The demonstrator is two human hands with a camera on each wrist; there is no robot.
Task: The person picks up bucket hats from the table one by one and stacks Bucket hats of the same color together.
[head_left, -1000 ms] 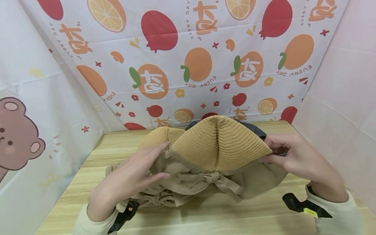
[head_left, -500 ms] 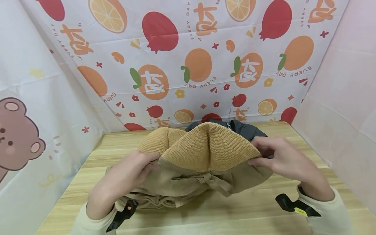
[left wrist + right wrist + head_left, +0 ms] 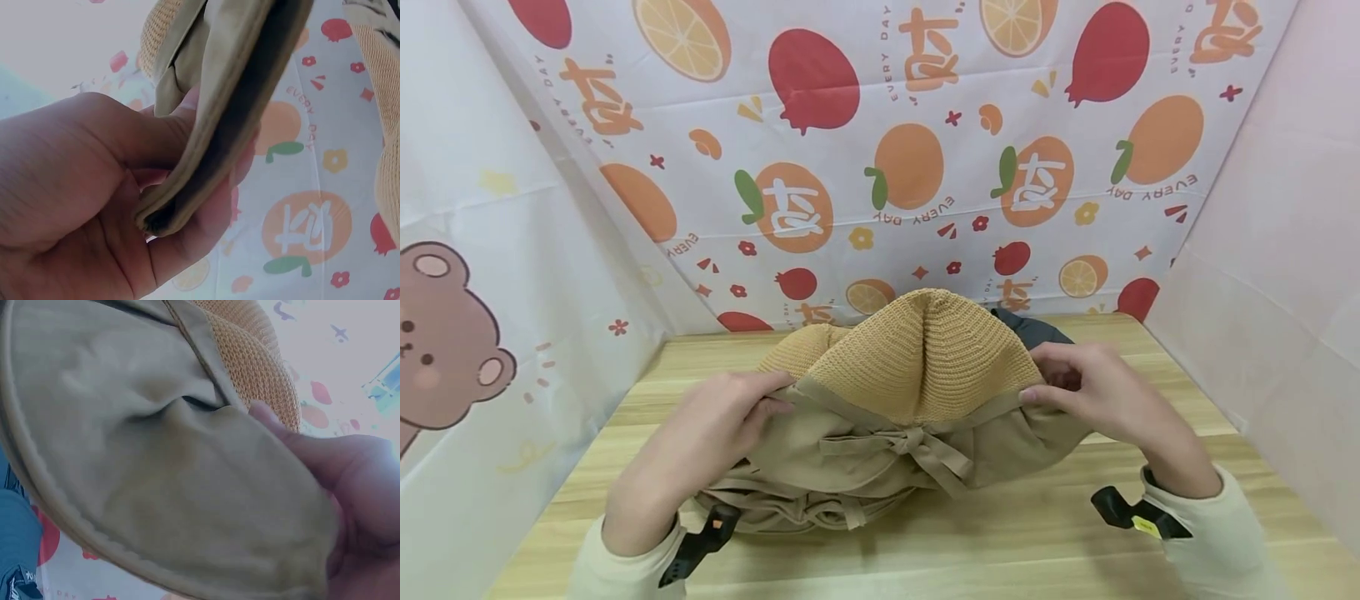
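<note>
A sun hat (image 3: 880,358) with a yellow knitted crown and a khaki cloth brim is held up in the middle of the head view. A cloth bow (image 3: 916,442) sits at the front of its band. My left hand (image 3: 703,429) pinches the brim's left side between thumb and fingers; the left wrist view shows the folded brim edge (image 3: 219,125) in that grip. On the opposite side, my right hand (image 3: 1108,400) grips the hat near where crown and brim meet. Most of its fingers are hidden behind the brim (image 3: 175,487) in the right wrist view.
Behind the held hat, at left, shows another yellow knitted crown (image 3: 797,348). Khaki cloth folds (image 3: 797,507) lie beneath it on the wooden table (image 3: 985,558). Something dark grey and fabric-like (image 3: 1037,332) lies at the back right. Printed cloth walls (image 3: 917,83) enclose the table.
My left hand, earlier with fingers spread over the hat, has come to pinch the brim. The right hand has shifted left with its side of the hat, and the crown points up more.
</note>
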